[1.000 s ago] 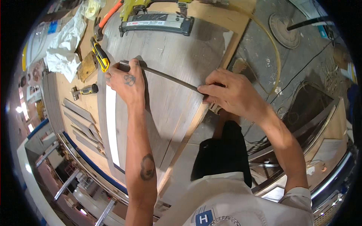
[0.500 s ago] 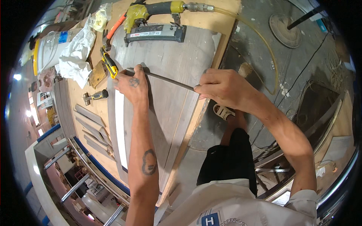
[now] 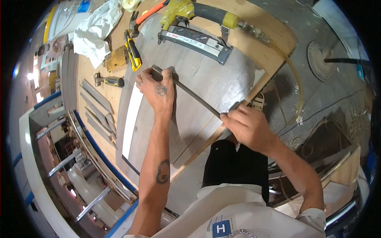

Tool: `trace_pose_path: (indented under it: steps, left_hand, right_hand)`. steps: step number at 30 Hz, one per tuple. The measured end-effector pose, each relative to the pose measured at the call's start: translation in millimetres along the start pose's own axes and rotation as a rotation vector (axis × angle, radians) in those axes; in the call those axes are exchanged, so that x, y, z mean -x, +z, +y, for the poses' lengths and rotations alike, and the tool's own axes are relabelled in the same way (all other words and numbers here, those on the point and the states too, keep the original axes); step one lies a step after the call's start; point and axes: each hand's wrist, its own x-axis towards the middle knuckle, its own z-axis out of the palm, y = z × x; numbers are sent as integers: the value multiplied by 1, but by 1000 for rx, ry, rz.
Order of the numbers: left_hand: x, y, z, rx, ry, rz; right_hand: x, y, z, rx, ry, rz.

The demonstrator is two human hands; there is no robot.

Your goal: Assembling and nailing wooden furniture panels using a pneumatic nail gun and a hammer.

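Pinching a thin dark strip [image 3: 197,98] between thumbs and fingers, the left hand [image 3: 156,91] and right hand [image 3: 250,129] hold it slanting across mid-frame over a grey panel [image 3: 194,121]; a nail gun [image 3: 192,41] lies at upper centre.

A yellow-green nail gun [image 3: 195,43] lies toward the top — its yellowish hose [image 3: 300,84] curving off to the right, where a round, dusty base [image 3: 317,59] stands on the grey floor [image 3: 313,95]. Left of it are an orange-handled hammer [image 3: 150,13] and a yellow-and-black knife [image 3: 133,50] — with a wooden block [image 3: 116,58] just beside the knife, and a crumpled white cloth [image 3: 97,33] and smaller hammer [image 3: 111,81] near the block.
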Motion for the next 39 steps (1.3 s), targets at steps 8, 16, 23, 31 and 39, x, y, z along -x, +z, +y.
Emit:
trace_pose_path:
  steps: [8,16,23,31,39]
  left_hand:
    - [63,-69,33,223,703,-581]
    - [97,-53,33,269,763,-600]
    - [89,-42,27,424,856,-558]
    - [80,-40,18,490,912,-535]
    - [86,-36,13,530,952,-405]
  right_hand:
    - [16,-42,18,-77,392,186]
    - [-34,-70,36,21,417,377]
    - [-162,-21,37,378,-7,176]
    - [-193,5,46,809,-98,-132]
    - [-202,10,33,662,356,-373]
